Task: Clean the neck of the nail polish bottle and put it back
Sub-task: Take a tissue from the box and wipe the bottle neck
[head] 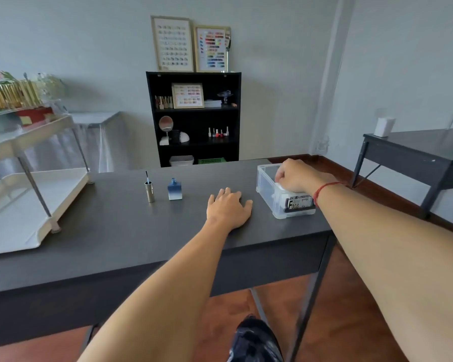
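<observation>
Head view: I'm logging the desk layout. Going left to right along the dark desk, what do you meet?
White tray rack → brush cap standing upright → blue nail polish bottle → left hand flat on the desk → clear plastic box, right hand reaching into it.
</observation>
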`<action>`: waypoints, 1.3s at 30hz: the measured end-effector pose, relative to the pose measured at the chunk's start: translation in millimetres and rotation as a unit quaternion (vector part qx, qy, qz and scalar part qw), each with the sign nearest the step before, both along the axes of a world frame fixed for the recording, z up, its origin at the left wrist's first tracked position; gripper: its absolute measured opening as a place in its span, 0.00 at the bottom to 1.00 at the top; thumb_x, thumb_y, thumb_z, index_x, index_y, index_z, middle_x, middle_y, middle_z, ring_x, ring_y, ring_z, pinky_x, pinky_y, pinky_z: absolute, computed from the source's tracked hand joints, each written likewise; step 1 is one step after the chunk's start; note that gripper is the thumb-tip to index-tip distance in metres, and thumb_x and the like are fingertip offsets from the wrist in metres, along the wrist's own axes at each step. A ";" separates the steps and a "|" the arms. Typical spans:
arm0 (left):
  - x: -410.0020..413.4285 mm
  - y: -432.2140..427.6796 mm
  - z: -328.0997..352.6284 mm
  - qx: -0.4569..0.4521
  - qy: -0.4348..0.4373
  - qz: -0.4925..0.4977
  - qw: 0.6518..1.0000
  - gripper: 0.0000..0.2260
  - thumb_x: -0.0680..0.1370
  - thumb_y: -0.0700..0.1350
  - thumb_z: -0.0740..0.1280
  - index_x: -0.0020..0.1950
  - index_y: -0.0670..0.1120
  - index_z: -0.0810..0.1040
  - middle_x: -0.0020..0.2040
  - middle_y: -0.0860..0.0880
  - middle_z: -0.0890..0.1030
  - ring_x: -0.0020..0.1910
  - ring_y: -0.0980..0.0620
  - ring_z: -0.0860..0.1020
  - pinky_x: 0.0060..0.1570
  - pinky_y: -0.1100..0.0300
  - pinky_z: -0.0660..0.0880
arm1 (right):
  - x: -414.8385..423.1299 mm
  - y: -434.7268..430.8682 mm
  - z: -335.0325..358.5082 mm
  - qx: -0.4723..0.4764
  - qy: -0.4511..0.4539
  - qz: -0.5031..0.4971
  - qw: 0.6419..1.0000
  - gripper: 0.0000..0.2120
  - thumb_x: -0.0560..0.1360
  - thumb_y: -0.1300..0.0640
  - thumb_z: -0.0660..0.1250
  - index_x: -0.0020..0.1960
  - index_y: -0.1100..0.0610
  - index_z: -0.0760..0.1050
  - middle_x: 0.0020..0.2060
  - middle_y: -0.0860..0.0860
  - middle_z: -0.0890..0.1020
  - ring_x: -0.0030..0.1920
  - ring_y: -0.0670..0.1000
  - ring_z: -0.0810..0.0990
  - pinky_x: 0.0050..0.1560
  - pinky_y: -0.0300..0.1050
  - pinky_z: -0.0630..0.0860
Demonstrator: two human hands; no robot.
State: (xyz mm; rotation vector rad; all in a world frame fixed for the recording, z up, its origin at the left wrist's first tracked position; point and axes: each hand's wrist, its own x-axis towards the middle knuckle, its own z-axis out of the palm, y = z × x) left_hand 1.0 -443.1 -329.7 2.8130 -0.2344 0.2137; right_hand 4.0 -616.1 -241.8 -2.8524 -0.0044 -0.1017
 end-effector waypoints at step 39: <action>-8.6 3.6 -2.5 -0.039 -0.006 -0.007 0.999 0.24 0.80 0.58 0.54 0.71 0.47 0.70 0.71 0.46 0.69 0.72 0.47 0.64 0.74 0.50 0.55 | 8.5 -1.7 9.0 0.162 -0.206 0.010 0.965 0.06 0.74 0.59 0.66 0.46 0.57 0.81 0.40 0.52 0.82 0.47 0.56 0.82 0.50 0.50 0.78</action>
